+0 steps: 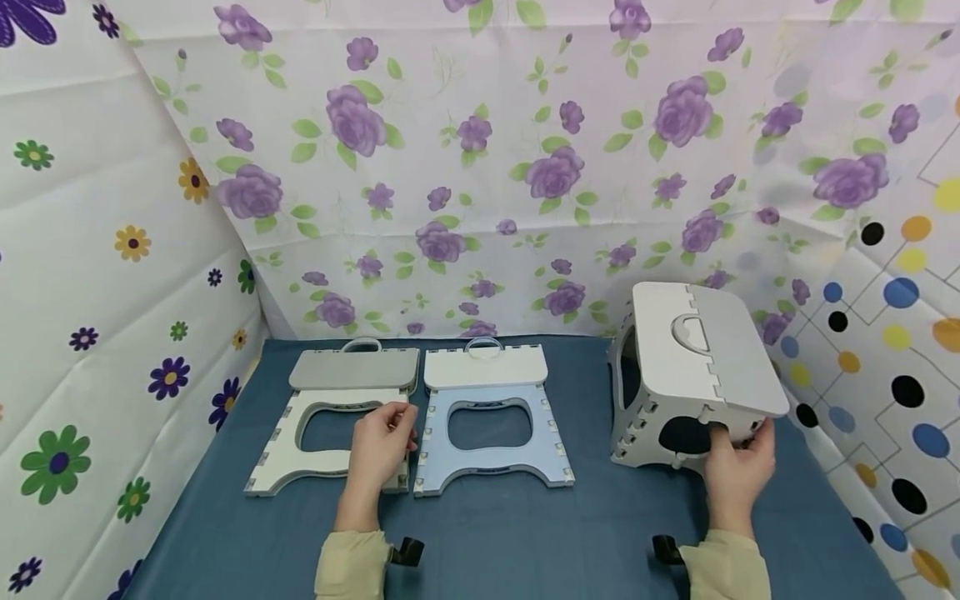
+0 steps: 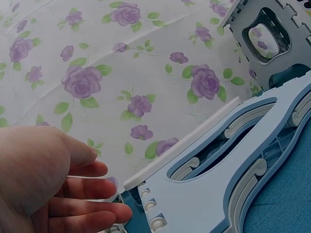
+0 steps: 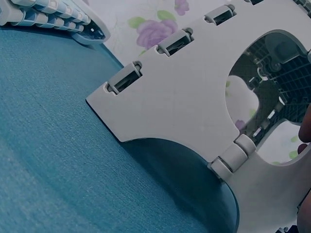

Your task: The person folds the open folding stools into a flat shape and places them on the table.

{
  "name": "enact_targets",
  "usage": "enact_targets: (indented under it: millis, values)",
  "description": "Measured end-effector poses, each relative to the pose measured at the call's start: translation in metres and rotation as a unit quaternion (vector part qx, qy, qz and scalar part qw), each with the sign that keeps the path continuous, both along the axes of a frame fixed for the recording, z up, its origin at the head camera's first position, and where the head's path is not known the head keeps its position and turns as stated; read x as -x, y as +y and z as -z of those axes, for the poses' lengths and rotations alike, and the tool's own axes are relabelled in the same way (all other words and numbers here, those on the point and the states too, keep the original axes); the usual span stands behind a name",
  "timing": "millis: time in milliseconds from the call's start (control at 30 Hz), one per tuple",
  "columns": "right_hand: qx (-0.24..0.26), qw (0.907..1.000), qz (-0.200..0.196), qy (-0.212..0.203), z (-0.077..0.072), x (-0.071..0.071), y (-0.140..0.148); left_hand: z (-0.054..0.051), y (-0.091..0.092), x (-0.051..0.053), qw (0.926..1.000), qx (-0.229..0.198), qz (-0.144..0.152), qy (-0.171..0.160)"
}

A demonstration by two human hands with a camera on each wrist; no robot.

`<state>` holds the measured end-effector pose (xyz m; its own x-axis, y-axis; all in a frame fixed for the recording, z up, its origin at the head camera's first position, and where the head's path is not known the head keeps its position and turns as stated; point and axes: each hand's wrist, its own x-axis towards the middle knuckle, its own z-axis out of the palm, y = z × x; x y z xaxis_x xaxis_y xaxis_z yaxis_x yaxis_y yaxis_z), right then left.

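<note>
At the right of the head view stands an unfolded folding step stool [image 1: 693,342] with a white and grey top and a small handle. My right hand [image 1: 738,471] grips its front panel, with a digit inside the oval opening; in the right wrist view only parts of the fingers [image 3: 304,127] show at the edge. My left hand [image 1: 381,437] hovers over the right side of a folded white stool with a grey top [image 1: 330,408]. Its fingers are loosely bent and hold nothing in the left wrist view. Beside it lies a folded light-blue stool [image 1: 491,462] with a white top.
A blue cloth [image 1: 525,542] covers the table. Behind rises a flowered curtain [image 1: 465,183], with patterned sheets at the left [image 1: 97,333] and right [image 1: 877,400]. The two folded stools lie side by side near the back edge.
</note>
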<state>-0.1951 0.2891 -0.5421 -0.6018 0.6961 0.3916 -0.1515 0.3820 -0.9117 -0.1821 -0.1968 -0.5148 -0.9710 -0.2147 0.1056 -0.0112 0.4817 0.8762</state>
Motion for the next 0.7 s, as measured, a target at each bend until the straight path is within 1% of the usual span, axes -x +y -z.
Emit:
enact_targets:
  millis: [100, 233, 300, 433, 567, 700]
  values:
    - [0.008, 0.9999, -0.015, 0.002, -0.0008, 0.0032, 0.0000, -0.0020, -0.0006, 0.0012, 1.0000, 0.001, -0.003, 0.001]
    - [0.015, 0.9987, -0.049, 0.004, -0.0003, 0.0066, 0.0006, -0.0050, -0.0004, 0.0020, 1.0000, 0.001, -0.002, 0.006]
    - [0.020, 0.9976, -0.065, 0.008, 0.0002, 0.0076, 0.0007, -0.0064, -0.0002, 0.0021, 1.0000, 0.002, -0.001, 0.006]
    - [0.021, 0.9961, -0.085, 0.006, 0.0006, 0.0076, -0.0002, -0.0073, -0.0013, 0.0028, 1.0000, 0.005, -0.001, 0.003]
    - [0.017, 0.9949, -0.099, -0.010, 0.0007, 0.0049, -0.0007, -0.0064, -0.0032, 0.0019, 1.0000, 0.004, -0.005, 0.003]
    - [0.002, 0.9952, -0.095, -0.025, 0.0027, 0.0005, 0.0020, -0.0031, -0.0028, 0.0020, 1.0000, 0.001, 0.002, 0.000]
